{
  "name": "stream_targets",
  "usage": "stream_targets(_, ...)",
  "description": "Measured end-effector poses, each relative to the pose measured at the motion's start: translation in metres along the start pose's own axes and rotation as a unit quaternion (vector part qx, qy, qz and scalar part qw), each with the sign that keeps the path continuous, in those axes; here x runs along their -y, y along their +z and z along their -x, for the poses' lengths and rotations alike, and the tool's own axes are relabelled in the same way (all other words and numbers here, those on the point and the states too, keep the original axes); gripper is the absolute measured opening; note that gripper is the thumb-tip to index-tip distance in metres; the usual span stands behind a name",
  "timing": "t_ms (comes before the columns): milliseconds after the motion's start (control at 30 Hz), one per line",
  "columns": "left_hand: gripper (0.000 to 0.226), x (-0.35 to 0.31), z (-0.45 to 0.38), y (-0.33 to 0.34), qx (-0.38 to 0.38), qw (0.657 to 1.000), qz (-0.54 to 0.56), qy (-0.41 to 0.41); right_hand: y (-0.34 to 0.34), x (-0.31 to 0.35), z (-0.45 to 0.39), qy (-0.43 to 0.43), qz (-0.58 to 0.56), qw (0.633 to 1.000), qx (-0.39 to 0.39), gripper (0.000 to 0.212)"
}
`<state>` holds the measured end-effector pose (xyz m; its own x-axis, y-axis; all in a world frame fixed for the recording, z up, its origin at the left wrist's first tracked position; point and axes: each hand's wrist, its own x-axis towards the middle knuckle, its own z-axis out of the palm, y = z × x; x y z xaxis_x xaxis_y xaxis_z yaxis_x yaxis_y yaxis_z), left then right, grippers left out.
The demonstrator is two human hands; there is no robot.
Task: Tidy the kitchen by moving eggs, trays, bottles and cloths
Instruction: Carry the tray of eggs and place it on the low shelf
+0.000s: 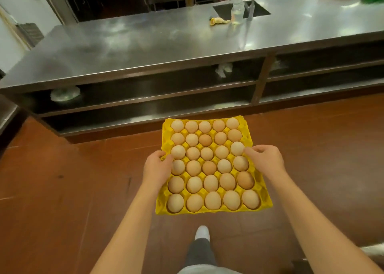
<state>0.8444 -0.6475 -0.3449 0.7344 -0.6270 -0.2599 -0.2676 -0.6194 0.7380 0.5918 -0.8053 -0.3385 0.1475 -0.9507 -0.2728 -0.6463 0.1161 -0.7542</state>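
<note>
Yellow tray (207, 119) full of eggs (208, 167) held over the floor short of the steel surface (145, 43), left hand (156, 167) and right hand (266, 159) fingers curled gripping its side edges.

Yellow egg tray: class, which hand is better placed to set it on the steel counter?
Neither alone: left hand and right hand grip opposite edges of the full yellow egg tray.

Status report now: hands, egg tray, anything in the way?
Left hand and right hand grip yellow egg tray by its sides. Tray full, held above floor. Steel counter ahead.
</note>
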Motion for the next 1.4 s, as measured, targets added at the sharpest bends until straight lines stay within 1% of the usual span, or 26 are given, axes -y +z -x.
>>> stream_targets(100, 0.038, -0.037, -0.043, 0.017, 0.033, 0.999, -0.018, 0.035, -0.011, 0.001, -0.028, 0.032, -0.02, 0.998, -0.048, 0.028)
stream_targets(233, 0.037, -0.09, -0.084, 0.049, 0.079, 0.993, -0.024, 0.081, -0.036, -0.008, -0.062, 0.076, -0.055, 0.992, -0.084, 0.029)
stream_targets(367, 0.033, -0.141, -0.118, 0.095, 0.141, 0.983, -0.041, 0.111, -0.068, -0.022, -0.101, 0.115, -0.081, 0.981, -0.133, 0.024)
stream_targets(433, 0.024, -0.168, -0.132, 0.123, 0.157, 0.979, -0.045, 0.121, -0.085, -0.032, -0.125, 0.127, -0.092, 0.977, -0.147, 0.022)
stream_targets(467, 0.013, -0.183, -0.137, 0.137, 0.161, 0.977, -0.05, 0.127, -0.095, -0.038, -0.137, 0.129, -0.096, 0.975, -0.152, 0.022)
stream_targets(500, 0.013, -0.199, -0.141, 0.152, 0.162, 0.976, -0.051, 0.133, -0.104, -0.044, -0.149, 0.129, -0.102, 0.974, -0.156, 0.023)
stream_targets(533, 0.023, -0.215, -0.144, 0.166, 0.165, 0.975, -0.053, 0.138, -0.114, -0.05, -0.163, 0.131, -0.109, 0.972, -0.161, 0.023)
stream_targets(567, 0.027, -0.232, -0.147, 0.181, 0.171, 0.973, -0.057, 0.145, -0.125, -0.056, -0.178, 0.134, -0.116, 0.97, -0.167, 0.024)
stream_targets(667, 0.019, -0.277, -0.158, 0.222, 0.188, 0.969, -0.059, 0.151, -0.158, -0.07, -0.219, 0.141, -0.137, 0.964, -0.181, 0.023)
stream_targets(767, 0.004, -0.319, -0.175, 0.259, 0.193, 0.967, -0.061, 0.152, -0.192, -0.078, -0.258, 0.15, -0.141, 0.959, -0.196, 0.022)
stream_targets(900, 0.009, -0.373, -0.188, 0.304, 0.204, 0.965, -0.045, 0.16, -0.239, -0.081, -0.303, 0.146, -0.148, 0.958, -0.197, 0.021)
stream_targets(1000, 0.004, -0.406, -0.196, 0.336, 0.214, 0.963, -0.043, 0.161, -0.27, -0.088, -0.331, 0.15, -0.16, 0.954, -0.206, 0.017)
stream_targets(1133, 0.013, -0.451, -0.211, 0.382, 0.243, 0.956, -0.036, 0.16, -0.305, -0.102, -0.369, 0.166, -0.166, 0.945, -0.227, 0.017)
stream_targets(1400, 0.004, -0.551, -0.266, 0.497, 0.315, 0.93, -0.053, 0.185, -0.364, -0.136, -0.463, 0.208, -0.157, 0.925, -0.277, 0.021)
